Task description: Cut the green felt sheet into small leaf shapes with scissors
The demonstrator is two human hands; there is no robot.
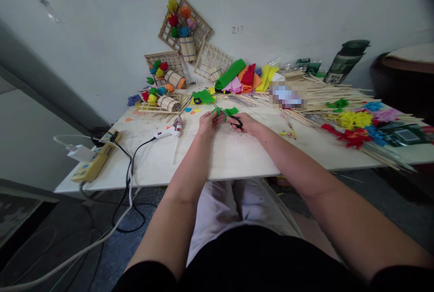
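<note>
My right hand (244, 123) is closed around the black handles of a pair of scissors (236, 121), whose blades point left toward my other hand. Between the fingertips of my left hand (210, 122) is a piece of green felt (216, 110). More green felt (231, 111) shows just behind the scissors, and I cannot tell whether it is the same piece. Both hands are close together over the white table (244, 156). A larger green felt sheet (203, 97) lies a little beyond them, with small orange and blue cut pieces nearby.
A white glue gun (164, 133) lies to the left, its cord running to a yellow power strip (96, 158). Stick lattices with felt flowers (179, 21) lean on the wall. Rolled felt (230, 75), wooden sticks (325, 93) and a dark bottle (347, 62) stand behind; colourful felt bundles (356, 122) lie right.
</note>
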